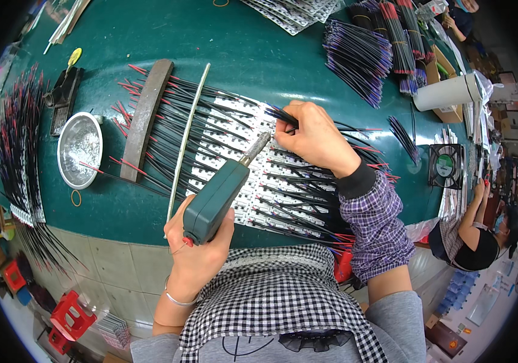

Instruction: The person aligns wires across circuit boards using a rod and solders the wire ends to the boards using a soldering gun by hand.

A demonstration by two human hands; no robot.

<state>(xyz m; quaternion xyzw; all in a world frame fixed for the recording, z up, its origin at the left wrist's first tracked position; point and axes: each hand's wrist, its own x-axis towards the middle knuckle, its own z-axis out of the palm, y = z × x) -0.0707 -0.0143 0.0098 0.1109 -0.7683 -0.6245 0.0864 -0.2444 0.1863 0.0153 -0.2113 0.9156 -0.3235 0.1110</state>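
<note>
My left hand (201, 260) is wrapped round the handle of a green soldering gun (218, 196). Its metal tip points up and right, close to the fingers of my right hand (316, 136). That hand pinches a black wire (284, 117) at the upper edge of a white panel of small circuit boards (244, 193); whether it holds more than one wire is hard to see. Rows of black wires with red ends run out from both sides of the panel. A grey bar (150, 118) and a thin pale rod (191, 130) lie across the left-hand wires.
A white bowl (62, 151) with silvery bits stands left, below a black holder (68, 100). Wired panels (20, 145) hang over the left edge. Wire bundles (358, 57), a white cylinder (449, 92) and a small fan (445, 164) are right. Another person (479, 236) sits beyond.
</note>
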